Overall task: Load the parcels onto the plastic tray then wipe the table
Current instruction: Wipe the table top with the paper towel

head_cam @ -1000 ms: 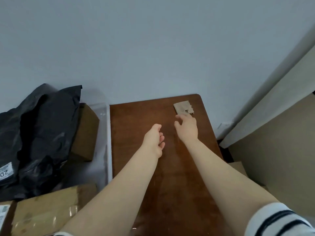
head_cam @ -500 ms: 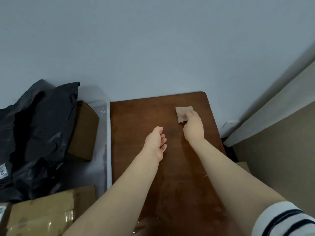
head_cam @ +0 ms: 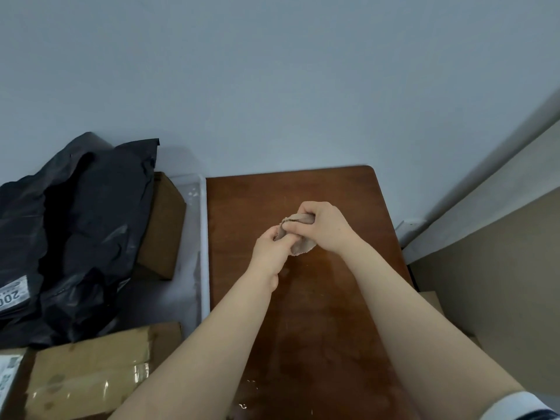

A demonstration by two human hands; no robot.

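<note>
Parcels fill the left of the view: a black plastic mailer bag (head_cam: pixel 75 231) with a white label near its lower left edge slumps over a brown cardboard box (head_cam: pixel 163 228), and a taped cardboard box (head_cam: pixel 91 371) lies nearer the camera at the bottom left. All 3 sit in the clear plastic tray (head_cam: pixel 203 237), whose pale rim runs just beside the left edge of the brown wooden surface (head_cam: pixel 318 328). Above the middle of that surface the 2 hands meet. The left hand (head_cam: pixel 269 253) has its grip pinched on the lower left part of a small crumpled beige cloth (head_cam: pixel 300 245), fingertips together on the fabric. The right hand (head_cam: pixel 325 227) has its grip clamped on the top of the same cloth, fingers curled over it. The cloth is bunched between both hands, with a fold hanging below them; whether it touches the wood I cannot tell. At the bottom right a white sleeve cuff (head_cam: pixel 515 407) with a dark stripe shows.
</note>
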